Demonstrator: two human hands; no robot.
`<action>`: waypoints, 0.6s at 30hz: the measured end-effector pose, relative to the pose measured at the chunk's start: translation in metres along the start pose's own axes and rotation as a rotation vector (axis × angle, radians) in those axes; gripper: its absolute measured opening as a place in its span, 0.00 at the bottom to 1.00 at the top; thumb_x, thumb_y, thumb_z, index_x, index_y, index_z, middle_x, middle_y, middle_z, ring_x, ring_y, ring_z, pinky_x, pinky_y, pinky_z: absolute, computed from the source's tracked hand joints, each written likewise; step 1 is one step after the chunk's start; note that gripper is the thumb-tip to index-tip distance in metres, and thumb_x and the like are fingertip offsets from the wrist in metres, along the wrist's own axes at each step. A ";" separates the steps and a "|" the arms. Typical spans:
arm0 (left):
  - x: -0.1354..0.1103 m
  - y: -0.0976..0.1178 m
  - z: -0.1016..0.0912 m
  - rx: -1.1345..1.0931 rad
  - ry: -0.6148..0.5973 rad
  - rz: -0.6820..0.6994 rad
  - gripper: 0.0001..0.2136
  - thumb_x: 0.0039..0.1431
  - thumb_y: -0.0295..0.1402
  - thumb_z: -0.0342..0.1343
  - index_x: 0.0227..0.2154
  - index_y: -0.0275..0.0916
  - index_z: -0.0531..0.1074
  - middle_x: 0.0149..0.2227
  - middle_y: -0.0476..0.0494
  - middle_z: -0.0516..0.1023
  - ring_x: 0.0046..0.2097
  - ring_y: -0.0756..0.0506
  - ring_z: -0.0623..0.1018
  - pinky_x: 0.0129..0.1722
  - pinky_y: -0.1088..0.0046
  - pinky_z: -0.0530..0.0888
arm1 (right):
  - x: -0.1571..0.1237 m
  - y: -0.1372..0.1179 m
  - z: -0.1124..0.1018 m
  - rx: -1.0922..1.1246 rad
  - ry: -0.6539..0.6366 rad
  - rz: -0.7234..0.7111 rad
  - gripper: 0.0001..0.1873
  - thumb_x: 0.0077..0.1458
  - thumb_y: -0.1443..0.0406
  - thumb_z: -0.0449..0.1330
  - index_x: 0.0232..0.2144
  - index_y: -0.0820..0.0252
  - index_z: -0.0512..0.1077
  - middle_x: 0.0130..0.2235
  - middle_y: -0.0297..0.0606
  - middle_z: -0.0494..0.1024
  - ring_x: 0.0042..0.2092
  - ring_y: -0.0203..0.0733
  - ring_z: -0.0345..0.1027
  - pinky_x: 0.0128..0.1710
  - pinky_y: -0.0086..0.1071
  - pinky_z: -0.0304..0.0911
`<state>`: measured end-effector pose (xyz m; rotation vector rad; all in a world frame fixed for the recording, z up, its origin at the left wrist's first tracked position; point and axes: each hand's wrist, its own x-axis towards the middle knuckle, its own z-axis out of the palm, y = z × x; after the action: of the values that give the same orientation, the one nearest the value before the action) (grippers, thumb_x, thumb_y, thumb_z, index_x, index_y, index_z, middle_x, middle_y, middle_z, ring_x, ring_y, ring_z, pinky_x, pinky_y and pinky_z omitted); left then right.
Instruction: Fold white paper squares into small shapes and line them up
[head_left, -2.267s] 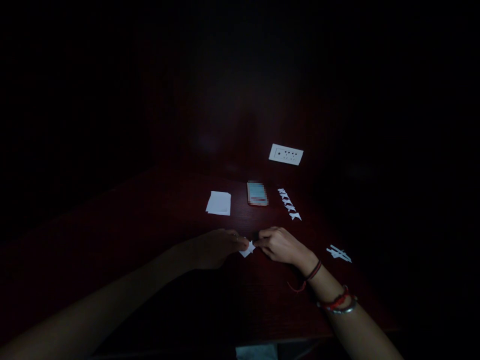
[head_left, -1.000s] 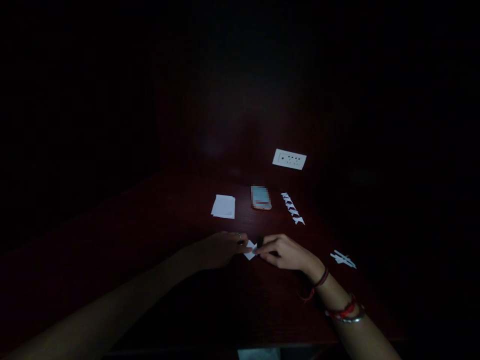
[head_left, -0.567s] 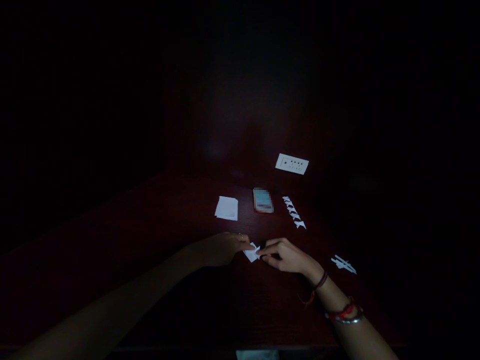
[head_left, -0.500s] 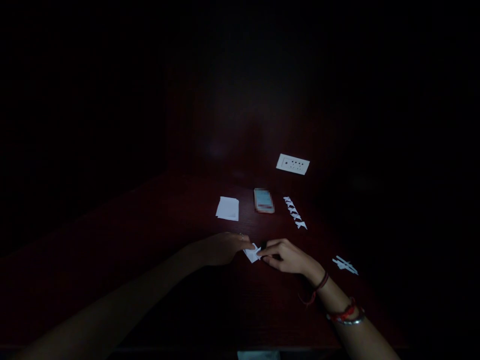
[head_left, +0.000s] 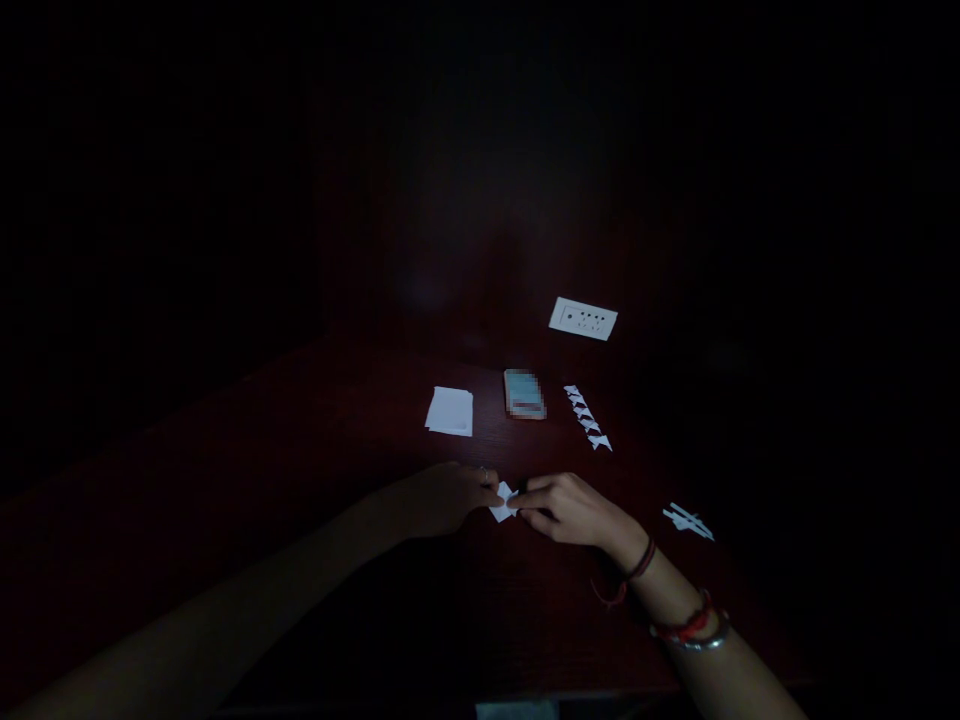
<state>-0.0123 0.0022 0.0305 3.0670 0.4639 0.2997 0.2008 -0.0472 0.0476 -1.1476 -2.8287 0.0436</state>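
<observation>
A small folded piece of white paper (head_left: 503, 511) lies on the dark red table (head_left: 480, 600) between my hands. My left hand (head_left: 454, 498), with a ring on one finger, has its fingertips closed on the paper's left side. From the right, my right hand (head_left: 566, 508) presses an index fingertip onto the same paper, its other fingers bent in close by. Bracelets and a red thread circle the right wrist. Parts of the paper are hidden under the fingertips.
Behind the hands lie a stack of white paper sheets (head_left: 451, 411), a phone-like object (head_left: 524, 394) with a blurred face, and a row of folded paper pieces (head_left: 587, 417). Thin paper strips (head_left: 688, 521) lie at the right. A white socket panel (head_left: 583, 319) sits on the back wall.
My fingertips have come closer together over the folded paper, and its raised part looks flatter. The whole view has shifted slightly; the other things stay where they were.
</observation>
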 end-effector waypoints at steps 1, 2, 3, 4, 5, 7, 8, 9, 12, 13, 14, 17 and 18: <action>0.000 0.000 0.000 0.012 -0.003 0.002 0.21 0.50 0.18 0.44 0.45 0.45 0.62 0.44 0.47 0.66 0.40 0.47 0.69 0.37 0.73 0.62 | 0.000 0.000 -0.001 -0.009 -0.003 -0.001 0.17 0.52 0.69 0.48 0.44 0.54 0.65 0.33 0.35 0.69 0.32 0.32 0.62 0.33 0.24 0.53; 0.000 0.000 0.001 0.024 -0.006 0.002 0.21 0.50 0.18 0.44 0.46 0.44 0.62 0.44 0.47 0.66 0.41 0.47 0.68 0.37 0.72 0.62 | 0.000 0.000 -0.001 -0.013 -0.004 -0.003 0.17 0.52 0.69 0.48 0.44 0.54 0.66 0.33 0.35 0.69 0.32 0.32 0.62 0.33 0.24 0.53; 0.000 0.000 0.001 0.034 -0.008 0.000 0.21 0.50 0.18 0.44 0.46 0.45 0.62 0.45 0.47 0.66 0.41 0.47 0.68 0.37 0.72 0.62 | -0.001 0.000 -0.001 -0.014 -0.003 -0.006 0.16 0.52 0.69 0.48 0.43 0.55 0.66 0.33 0.35 0.69 0.32 0.32 0.62 0.33 0.24 0.53; 0.000 0.000 0.002 0.041 -0.011 0.001 0.21 0.50 0.18 0.44 0.46 0.45 0.61 0.45 0.47 0.65 0.41 0.46 0.68 0.37 0.72 0.62 | -0.001 0.000 -0.001 -0.012 0.000 -0.010 0.16 0.52 0.69 0.48 0.42 0.55 0.67 0.33 0.35 0.70 0.32 0.32 0.62 0.33 0.24 0.53; 0.000 -0.001 0.002 0.044 -0.012 -0.002 0.22 0.50 0.18 0.44 0.46 0.45 0.61 0.45 0.47 0.65 0.41 0.46 0.68 0.37 0.72 0.62 | -0.002 0.001 0.000 -0.007 0.005 -0.017 0.15 0.51 0.69 0.48 0.42 0.56 0.67 0.33 0.35 0.70 0.32 0.32 0.62 0.33 0.24 0.53; -0.001 -0.001 0.003 0.045 -0.012 -0.004 0.22 0.50 0.18 0.44 0.47 0.46 0.60 0.46 0.47 0.64 0.41 0.47 0.68 0.37 0.72 0.62 | -0.003 0.003 0.001 0.010 0.015 -0.038 0.15 0.51 0.70 0.49 0.40 0.56 0.68 0.33 0.34 0.70 0.32 0.32 0.62 0.33 0.23 0.53; -0.001 -0.002 0.003 0.044 -0.011 -0.001 0.23 0.49 0.18 0.44 0.47 0.46 0.60 0.46 0.47 0.64 0.41 0.47 0.68 0.37 0.72 0.62 | -0.003 0.004 0.002 0.020 0.019 -0.049 0.14 0.51 0.70 0.49 0.39 0.57 0.69 0.33 0.34 0.70 0.32 0.31 0.62 0.32 0.23 0.54; -0.001 -0.002 0.003 0.046 -0.009 0.000 0.23 0.49 0.18 0.44 0.47 0.45 0.60 0.46 0.47 0.64 0.40 0.47 0.68 0.37 0.73 0.62 | -0.004 0.005 0.002 0.029 0.025 -0.056 0.14 0.50 0.70 0.49 0.38 0.57 0.69 0.33 0.34 0.70 0.31 0.31 0.62 0.32 0.23 0.54; -0.001 -0.002 0.005 0.079 0.008 -0.002 0.22 0.50 0.18 0.45 0.47 0.44 0.61 0.45 0.45 0.65 0.40 0.47 0.68 0.36 0.72 0.62 | -0.004 0.008 0.002 0.035 0.062 -0.033 0.12 0.50 0.70 0.49 0.34 0.60 0.71 0.31 0.34 0.70 0.29 0.31 0.61 0.30 0.23 0.54; -0.001 -0.002 0.006 0.096 0.015 -0.009 0.20 0.50 0.19 0.45 0.46 0.43 0.61 0.44 0.45 0.65 0.40 0.46 0.68 0.36 0.71 0.62 | -0.004 0.009 0.002 0.035 0.080 -0.013 0.12 0.50 0.70 0.49 0.34 0.60 0.71 0.30 0.34 0.70 0.29 0.31 0.61 0.30 0.23 0.54; -0.002 -0.002 0.007 0.110 0.022 -0.018 0.19 0.51 0.20 0.44 0.46 0.43 0.62 0.43 0.44 0.66 0.40 0.46 0.68 0.37 0.70 0.62 | -0.004 0.010 0.001 0.036 0.101 0.006 0.12 0.50 0.70 0.49 0.34 0.60 0.70 0.30 0.34 0.70 0.29 0.31 0.61 0.30 0.23 0.54; -0.003 -0.002 0.011 0.097 0.055 -0.051 0.18 0.53 0.21 0.44 0.47 0.41 0.60 0.45 0.43 0.65 0.43 0.45 0.66 0.40 0.68 0.61 | -0.004 0.011 0.000 0.047 0.150 0.042 0.12 0.51 0.70 0.48 0.36 0.61 0.69 0.30 0.36 0.70 0.30 0.32 0.62 0.31 0.24 0.55; -0.003 -0.002 0.012 0.073 0.069 -0.065 0.19 0.53 0.21 0.44 0.48 0.40 0.59 0.46 0.43 0.65 0.44 0.45 0.66 0.41 0.68 0.61 | -0.004 0.012 0.000 0.048 0.159 0.048 0.13 0.51 0.70 0.48 0.37 0.61 0.69 0.31 0.36 0.70 0.31 0.32 0.62 0.32 0.24 0.55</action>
<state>-0.0134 0.0033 0.0179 3.1122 0.5891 0.3956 0.2114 -0.0415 0.0465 -1.1548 -2.6474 0.0230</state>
